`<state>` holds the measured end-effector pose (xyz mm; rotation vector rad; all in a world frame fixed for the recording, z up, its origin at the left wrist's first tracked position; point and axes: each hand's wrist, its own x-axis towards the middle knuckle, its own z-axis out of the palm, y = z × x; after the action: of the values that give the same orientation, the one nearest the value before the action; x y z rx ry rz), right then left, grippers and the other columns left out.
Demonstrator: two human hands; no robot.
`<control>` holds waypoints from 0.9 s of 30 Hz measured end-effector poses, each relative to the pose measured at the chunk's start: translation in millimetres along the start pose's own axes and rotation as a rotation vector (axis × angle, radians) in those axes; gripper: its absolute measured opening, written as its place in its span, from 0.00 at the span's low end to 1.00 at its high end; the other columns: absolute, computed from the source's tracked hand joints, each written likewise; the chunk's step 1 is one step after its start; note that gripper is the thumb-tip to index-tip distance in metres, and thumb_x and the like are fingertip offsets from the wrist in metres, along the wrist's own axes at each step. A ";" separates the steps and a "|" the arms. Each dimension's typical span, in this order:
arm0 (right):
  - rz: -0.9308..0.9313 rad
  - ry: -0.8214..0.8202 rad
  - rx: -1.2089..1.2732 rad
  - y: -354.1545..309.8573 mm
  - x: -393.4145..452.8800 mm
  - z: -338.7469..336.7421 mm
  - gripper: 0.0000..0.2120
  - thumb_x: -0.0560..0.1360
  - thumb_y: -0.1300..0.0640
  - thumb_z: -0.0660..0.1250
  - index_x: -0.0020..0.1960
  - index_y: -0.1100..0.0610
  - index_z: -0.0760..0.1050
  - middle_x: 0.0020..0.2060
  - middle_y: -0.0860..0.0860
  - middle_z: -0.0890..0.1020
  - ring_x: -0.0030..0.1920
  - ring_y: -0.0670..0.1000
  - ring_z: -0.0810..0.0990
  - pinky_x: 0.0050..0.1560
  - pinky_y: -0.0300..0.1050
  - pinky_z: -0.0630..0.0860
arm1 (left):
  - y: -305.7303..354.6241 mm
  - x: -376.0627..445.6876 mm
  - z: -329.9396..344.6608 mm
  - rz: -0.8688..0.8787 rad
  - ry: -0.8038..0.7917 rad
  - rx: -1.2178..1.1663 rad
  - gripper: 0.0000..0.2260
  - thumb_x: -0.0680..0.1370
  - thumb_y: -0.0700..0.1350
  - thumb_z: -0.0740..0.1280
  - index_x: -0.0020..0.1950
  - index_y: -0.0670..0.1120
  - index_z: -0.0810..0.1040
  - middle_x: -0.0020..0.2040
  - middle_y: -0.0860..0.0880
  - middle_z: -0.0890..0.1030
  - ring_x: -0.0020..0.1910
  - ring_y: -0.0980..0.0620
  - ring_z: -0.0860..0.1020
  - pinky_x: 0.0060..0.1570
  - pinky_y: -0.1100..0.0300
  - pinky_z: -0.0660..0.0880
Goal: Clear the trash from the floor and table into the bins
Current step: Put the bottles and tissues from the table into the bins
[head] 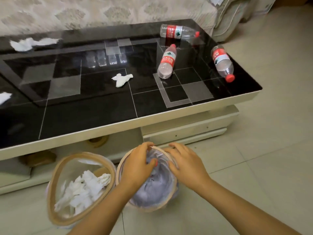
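Observation:
Two round bins stand on the floor against the table's front. The left bin [56,167] holds several crumpled white tissues [84,187]. Both my hands are over the right bin [149,208], which has a grey-purple liner. My left hand [137,165] grips a clear bottle inside the bin's mouth, its red cap [155,162] showing by my thumb. The fingers of my right hand [184,163] curl over the bin's far rim. Three clear bottles [179,32] [166,61] [222,62] with red labels lie on the black glass table [84,116], with crumpled tissues [122,79] [28,44] [4,97].
A patterned sofa [101,11] runs behind the table. Pale floor tiles [262,150] stretch to the right of the table and bins. The table has a white edge and a lower shelf with brown objects [40,158] under it.

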<state>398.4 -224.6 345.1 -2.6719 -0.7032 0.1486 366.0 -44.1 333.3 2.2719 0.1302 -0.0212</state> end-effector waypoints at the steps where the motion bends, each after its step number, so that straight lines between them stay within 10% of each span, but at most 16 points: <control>1: 0.015 -0.002 0.011 3.2 -1.5 -17.5 0.17 0.67 0.53 0.69 0.56 0.49 0.76 0.55 0.50 0.80 0.52 0.53 0.81 0.48 0.45 0.78 | 16.2 2.4 -6.1 0.002 -0.001 0.002 0.19 0.75 0.43 0.70 0.65 0.51 0.72 0.58 0.57 0.75 0.57 0.58 0.74 0.59 0.62 0.71; 16: 0.233 -0.042 -0.051 127.4 5.4 -200.2 0.22 0.76 0.51 0.63 0.69 0.51 0.66 0.69 0.48 0.66 0.65 0.51 0.69 0.59 0.44 0.69 | 151.4 56.6 -9.2 -0.219 -0.046 0.028 0.20 0.74 0.45 0.71 0.64 0.50 0.71 0.61 0.52 0.77 0.62 0.51 0.74 0.62 0.53 0.72; 27: 0.378 -0.095 -0.116 183.7 123.2 -212.4 0.26 0.76 0.52 0.65 0.72 0.53 0.62 0.74 0.51 0.56 0.63 0.54 0.70 0.56 0.50 0.77 | 159.4 220.7 -33.1 -0.351 0.064 -0.016 0.23 0.74 0.53 0.71 0.66 0.51 0.69 0.64 0.51 0.75 0.60 0.49 0.75 0.59 0.44 0.74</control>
<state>630.0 -381.3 471.0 -2.8995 -0.2305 0.3443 600.7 -102.2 462.9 2.2075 0.5597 -0.1309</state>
